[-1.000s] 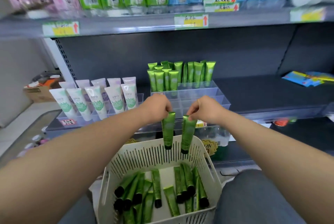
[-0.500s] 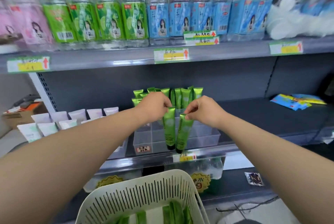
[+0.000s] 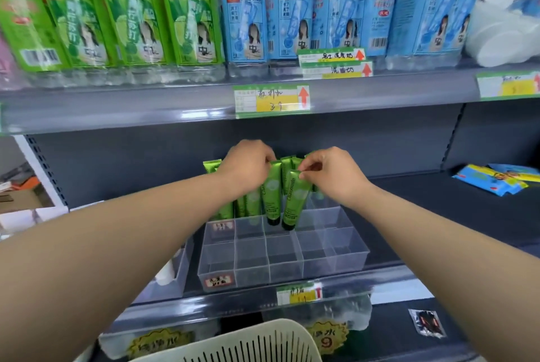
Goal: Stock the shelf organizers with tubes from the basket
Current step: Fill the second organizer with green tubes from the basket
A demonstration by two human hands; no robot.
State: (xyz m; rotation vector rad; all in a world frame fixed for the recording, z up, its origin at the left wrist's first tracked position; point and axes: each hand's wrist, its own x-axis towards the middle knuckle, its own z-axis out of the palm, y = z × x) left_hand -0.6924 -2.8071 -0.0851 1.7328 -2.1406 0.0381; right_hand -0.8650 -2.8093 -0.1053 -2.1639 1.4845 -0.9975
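Two green tubes are held over the clear divided organizer (image 3: 321, 271) on the middle shelf. The first tube (image 3: 271, 195) is pinched by its crimped top in the left hand (image 3: 248, 165) and hangs cap down. The second tube (image 3: 293, 203) is pinched the same way between thumb and fingertips of the right hand (image 3: 327, 174); it is tilted slightly, its black cap just beside the other cap. Both caps are seen at the compartment row directly in front of the standing green tubes (image 3: 211, 167); whether they are inside a compartment or just above it cannot be told. The standing tubes fill the organizer's rear rows and are largely hidden behind the two hands.

A red and white label (image 3: 219, 281) is stuck on the organizer's front wall. A second clear organizer (image 3: 175, 277) is set just beside it on the left and is partly covered by the left forearm. The edge of the upper shelf (image 3: 117, 110) runs close above the hands and carries a yellow price tag (image 3: 271, 100). Green-labelled bottles (image 3: 131, 25) and blue-labelled bottles (image 3: 292, 19) are lined up on it. Blue and yellow packets (image 3: 496, 179) are laid well apart to the right on the middle shelf. The slotted rim of the cream basket (image 3: 248, 341) is seen at the bottom edge, below the shelf front; a small dark sachet (image 3: 428, 329) lies to its right
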